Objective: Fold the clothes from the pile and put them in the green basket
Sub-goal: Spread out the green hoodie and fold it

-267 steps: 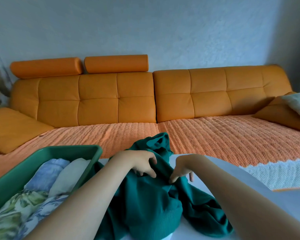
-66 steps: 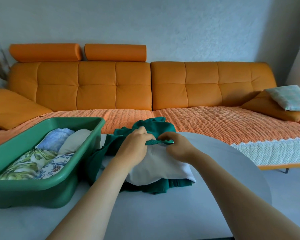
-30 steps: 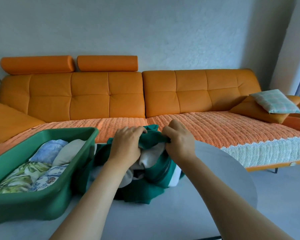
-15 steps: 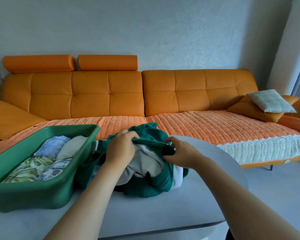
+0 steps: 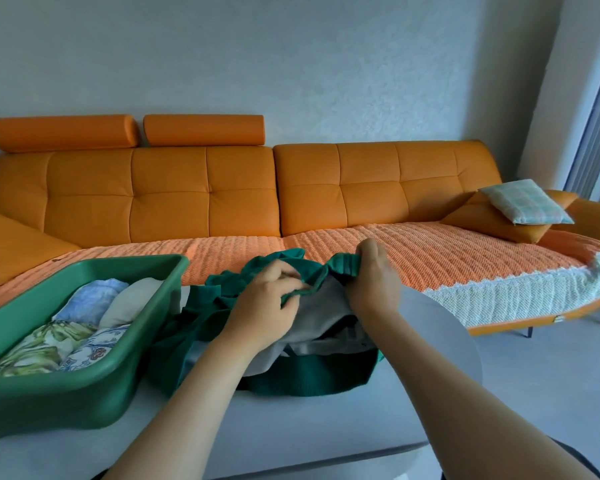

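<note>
Head view: left hand (image 5: 267, 306), right hand (image 5: 373, 282) on teal garment (image 5: 305, 379) (basket (image 5: 49, 389) alongside)

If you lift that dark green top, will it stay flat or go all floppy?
Probably floppy: the green top bunches and sags between the left hand and right hand. It likely won't slip, since its knit looks ribbed. The pale cloth inside may droop out.
</note>
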